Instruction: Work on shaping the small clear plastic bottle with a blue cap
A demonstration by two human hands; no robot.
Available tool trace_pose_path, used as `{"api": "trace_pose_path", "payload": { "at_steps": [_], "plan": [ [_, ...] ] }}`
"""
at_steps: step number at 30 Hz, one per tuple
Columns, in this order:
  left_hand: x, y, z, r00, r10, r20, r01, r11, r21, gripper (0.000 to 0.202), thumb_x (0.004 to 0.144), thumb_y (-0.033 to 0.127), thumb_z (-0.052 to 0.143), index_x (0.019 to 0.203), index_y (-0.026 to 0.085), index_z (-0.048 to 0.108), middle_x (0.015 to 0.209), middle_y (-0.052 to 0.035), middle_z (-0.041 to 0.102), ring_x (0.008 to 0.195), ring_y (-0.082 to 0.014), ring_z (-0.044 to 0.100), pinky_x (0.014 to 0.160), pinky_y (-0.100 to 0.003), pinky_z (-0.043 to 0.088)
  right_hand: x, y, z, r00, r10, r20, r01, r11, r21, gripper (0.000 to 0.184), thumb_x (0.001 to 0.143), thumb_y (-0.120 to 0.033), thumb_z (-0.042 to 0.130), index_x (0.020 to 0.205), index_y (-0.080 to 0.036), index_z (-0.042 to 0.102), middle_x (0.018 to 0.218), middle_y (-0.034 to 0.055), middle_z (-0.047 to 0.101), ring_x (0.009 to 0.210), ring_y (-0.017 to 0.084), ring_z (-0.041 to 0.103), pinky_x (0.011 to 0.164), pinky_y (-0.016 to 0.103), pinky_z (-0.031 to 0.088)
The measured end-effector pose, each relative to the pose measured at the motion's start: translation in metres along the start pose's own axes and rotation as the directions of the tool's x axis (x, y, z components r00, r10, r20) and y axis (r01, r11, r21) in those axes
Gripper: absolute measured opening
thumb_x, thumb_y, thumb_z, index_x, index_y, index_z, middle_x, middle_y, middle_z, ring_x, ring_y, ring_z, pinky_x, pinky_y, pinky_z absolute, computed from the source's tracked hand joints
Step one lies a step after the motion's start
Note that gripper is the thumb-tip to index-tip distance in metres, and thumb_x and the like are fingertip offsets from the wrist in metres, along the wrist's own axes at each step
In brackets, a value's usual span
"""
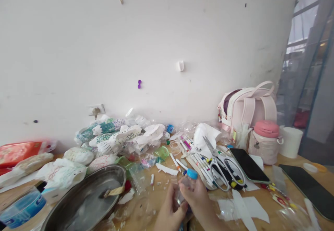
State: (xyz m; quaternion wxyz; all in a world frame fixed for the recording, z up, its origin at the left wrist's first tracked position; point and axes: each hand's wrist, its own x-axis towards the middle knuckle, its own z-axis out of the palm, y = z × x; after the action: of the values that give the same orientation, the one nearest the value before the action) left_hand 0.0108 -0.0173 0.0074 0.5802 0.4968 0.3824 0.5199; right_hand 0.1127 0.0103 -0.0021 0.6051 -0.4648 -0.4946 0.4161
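Observation:
Both my hands are wrapped round a small clear plastic bottle (188, 181) with a blue cap, low in the middle of the head view. My left hand (172, 203) grips its left side, thumb pressed near the front. From the right, my right hand (196, 197) closes on the upper part, just below the cap. The bottle's lower part is mostly hidden by my fingers. Right beside my right hand lie scissors (221, 168) with grey handles, on top of several markers (200, 165). A small white marker cap (152, 179) lies to the left of the bottle.
A metal basin (121, 175) holding cloudy liquid and a brush stands left. Painted paper fish shapes (114, 137) and plastic scraps pile against the wall. Two phones (249, 165), a pink-lidded jar (264, 144), a white cup (291, 142) and a pink backpack (250, 107) are right.

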Motion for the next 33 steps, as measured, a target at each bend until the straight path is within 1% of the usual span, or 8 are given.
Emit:
{"api": "trace_pose_path", "payload": {
  "at_steps": [8, 13, 16, 19, 22, 28, 31, 33],
  "plan": [
    [-0.002, 0.006, -0.003, 0.994, 0.108, 0.018, -0.109, 0.991, 0.081, 0.047, 0.067, 0.051, 0.073, 0.101, 0.020, 0.062, 0.114, -0.0095, 0.070, 0.106, -0.0273, 0.062, 0.091, -0.033, 0.045, -0.005, -0.014, -0.012, 0.990, -0.029, 0.139, 0.018, 0.997, 0.078, 0.027, 0.082, -0.044, 0.052, 0.096, -0.022, 0.051, 0.086, 0.0042, 0.067, 0.083, 0.024, 0.064, 0.079, 0.035, 0.050],
    [0.015, -0.015, -0.025, 0.979, -0.195, 0.062, 0.197, 0.979, -0.040, 0.080, 0.063, 0.067, 0.065, 0.127, 0.021, 0.047, 0.055, 0.0025, 0.067, 0.043, -0.0174, 0.060, 0.046, -0.026, 0.043, -0.004, -0.027, -0.010, 0.905, -0.081, 0.418, -0.105, 0.909, 0.404, 0.042, 0.080, -0.049, 0.065, 0.111, -0.025, 0.048, 0.105, 0.0035, 0.066, 0.103, 0.021, 0.060, 0.090, 0.031, 0.045],
    [0.022, -0.026, -0.032, 0.961, -0.258, 0.097, 0.267, 0.959, -0.097, 0.090, 0.062, 0.068, 0.064, 0.134, 0.018, 0.042, 0.059, -0.0012, 0.071, 0.038, -0.0164, 0.057, 0.042, -0.026, 0.040, -0.003, -0.026, -0.008, 0.890, -0.074, 0.450, -0.139, 0.896, 0.422, 0.055, 0.076, -0.054, 0.070, 0.116, -0.026, 0.046, 0.110, 0.0055, 0.064, 0.109, 0.021, 0.058, 0.093, 0.033, 0.044],
    [0.019, -0.017, -0.031, 0.989, -0.143, 0.042, 0.146, 0.987, -0.062, 0.076, 0.057, 0.067, 0.069, 0.115, 0.018, 0.063, 0.095, -0.0119, 0.076, 0.075, -0.0276, 0.070, 0.064, -0.034, 0.052, -0.005, -0.027, -0.008, 0.888, -0.014, 0.460, -0.175, 0.915, 0.364, 0.059, 0.073, -0.060, 0.069, 0.116, -0.026, 0.047, 0.115, 0.0075, 0.062, 0.115, 0.023, 0.055, 0.098, 0.034, 0.041],
    [0.010, 0.003, -0.027, 0.997, -0.073, -0.015, 0.073, 0.997, -0.035, 0.051, 0.070, 0.055, 0.067, 0.109, 0.023, 0.069, 0.121, -0.0101, 0.069, 0.119, -0.0334, 0.055, 0.096, -0.041, 0.044, -0.009, -0.027, -0.009, 0.891, -0.019, 0.454, -0.126, 0.949, 0.287, 0.067, 0.073, -0.068, 0.063, 0.120, -0.025, 0.046, 0.123, 0.0101, 0.059, 0.122, 0.024, 0.050, 0.102, 0.035, 0.039],
    [0.003, 0.021, -0.021, 0.998, -0.038, -0.047, 0.034, 0.997, -0.073, 0.043, 0.069, 0.049, 0.072, 0.104, 0.025, 0.072, 0.108, -0.0080, 0.074, 0.099, -0.0275, 0.064, 0.083, -0.032, 0.049, -0.009, -0.034, -0.018, 0.890, 0.031, 0.455, -0.044, 0.999, 0.017, 0.074, 0.080, -0.073, 0.045, 0.131, -0.021, 0.042, 0.141, 0.0125, 0.046, 0.134, 0.024, 0.036, 0.107, 0.033, 0.034],
    [0.004, 0.022, -0.019, 0.998, -0.063, -0.031, 0.055, 0.977, -0.205, 0.041, 0.070, 0.050, 0.070, 0.101, 0.023, 0.071, 0.089, -0.0069, 0.075, 0.071, -0.0199, 0.065, 0.062, -0.027, 0.048, -0.002, -0.051, -0.025, 0.932, 0.056, 0.358, 0.035, 0.970, -0.241, 0.056, 0.088, -0.064, 0.032, 0.110, -0.019, 0.059, 0.114, 0.0119, 0.065, 0.118, 0.028, 0.053, 0.097, 0.037, 0.042],
    [0.005, 0.025, -0.018, 0.996, -0.059, -0.059, 0.042, 0.967, -0.250, 0.041, 0.071, 0.051, 0.069, 0.099, 0.021, 0.071, 0.085, -0.0069, 0.073, 0.068, -0.0193, 0.064, 0.062, -0.028, 0.047, -0.001, -0.062, -0.029, 0.948, 0.075, 0.310, 0.101, 0.852, -0.514, 0.043, 0.091, -0.049, 0.033, 0.086, -0.019, 0.064, 0.087, 0.0108, 0.069, 0.092, 0.030, 0.064, 0.081, 0.040, 0.048]
  ]
}}
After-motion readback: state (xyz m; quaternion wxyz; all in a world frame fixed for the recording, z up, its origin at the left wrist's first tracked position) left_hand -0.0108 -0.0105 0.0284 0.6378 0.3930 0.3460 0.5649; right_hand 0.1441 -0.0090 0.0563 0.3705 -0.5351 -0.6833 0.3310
